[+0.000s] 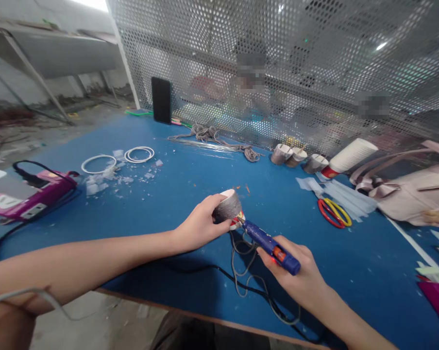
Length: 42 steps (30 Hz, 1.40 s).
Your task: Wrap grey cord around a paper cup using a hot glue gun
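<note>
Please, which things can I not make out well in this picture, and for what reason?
All in the head view:
Inside bottom of the grey-wrapped cup: hidden by its wall.
Contact between the glue gun tip and cup: too small.
Some fingers of the right hand: behind the hand itself.
Far end of the pale pink bag: cut off, right edge.
Shapes behind the perforated panel: blurred, screened by it.

Phone (161,100) at back left; cup (229,208) mid-table; scissors (334,213) right of cup; power strip (33,197) far left.
</note>
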Each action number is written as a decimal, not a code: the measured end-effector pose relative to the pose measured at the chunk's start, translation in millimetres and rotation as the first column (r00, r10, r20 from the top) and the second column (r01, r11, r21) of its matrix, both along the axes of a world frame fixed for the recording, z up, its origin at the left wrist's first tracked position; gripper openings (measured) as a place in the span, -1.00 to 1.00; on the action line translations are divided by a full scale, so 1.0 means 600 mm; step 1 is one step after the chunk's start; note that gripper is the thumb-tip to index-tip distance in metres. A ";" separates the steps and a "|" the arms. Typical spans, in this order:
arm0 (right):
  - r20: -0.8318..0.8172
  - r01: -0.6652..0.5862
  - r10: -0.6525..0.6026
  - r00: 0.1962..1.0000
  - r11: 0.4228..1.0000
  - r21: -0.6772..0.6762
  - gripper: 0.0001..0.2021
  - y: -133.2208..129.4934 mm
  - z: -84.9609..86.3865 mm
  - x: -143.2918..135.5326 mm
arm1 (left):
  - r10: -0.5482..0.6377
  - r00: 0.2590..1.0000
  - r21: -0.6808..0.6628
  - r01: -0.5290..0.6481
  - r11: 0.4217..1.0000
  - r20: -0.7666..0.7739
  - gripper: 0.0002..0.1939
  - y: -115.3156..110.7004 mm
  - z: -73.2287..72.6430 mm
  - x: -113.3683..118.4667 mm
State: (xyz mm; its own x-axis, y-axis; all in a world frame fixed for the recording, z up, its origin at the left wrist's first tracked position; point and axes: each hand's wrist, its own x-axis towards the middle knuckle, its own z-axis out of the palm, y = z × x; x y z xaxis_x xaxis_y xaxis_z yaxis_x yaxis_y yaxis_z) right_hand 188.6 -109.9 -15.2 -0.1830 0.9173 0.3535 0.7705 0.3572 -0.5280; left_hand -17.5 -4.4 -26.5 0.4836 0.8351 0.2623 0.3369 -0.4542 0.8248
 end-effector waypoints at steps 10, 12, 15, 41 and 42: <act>-0.087 0.003 -0.009 0.996 0.998 -0.062 -0.77 0.001 0.002 0.002 | -0.045 0.999 0.001 0.045 0.999 0.004 -0.73 0.004 -0.002 -0.002; -0.102 0.024 -0.031 0.994 0.998 -0.064 -0.76 0.001 0.002 0.002 | -0.050 0.999 -0.010 0.050 0.999 -0.004 -0.72 0.005 -0.002 -0.003; -0.114 0.023 -0.030 0.993 0.997 -0.068 -0.77 0.001 0.003 0.001 | -0.057 0.998 -0.014 0.057 0.998 -0.010 -0.72 0.006 -0.003 -0.003; -0.247 0.098 -0.159 0.956 0.966 -0.241 -0.72 0.008 0.004 0.010 | -0.081 0.996 0.003 0.081 0.997 0.028 -0.71 0.010 -0.006 -0.006; -0.251 0.098 -0.163 0.954 0.963 -0.251 -0.72 0.008 0.005 0.011 | -0.082 0.996 0.003 0.082 0.997 0.030 -0.71 0.010 -0.006 -0.006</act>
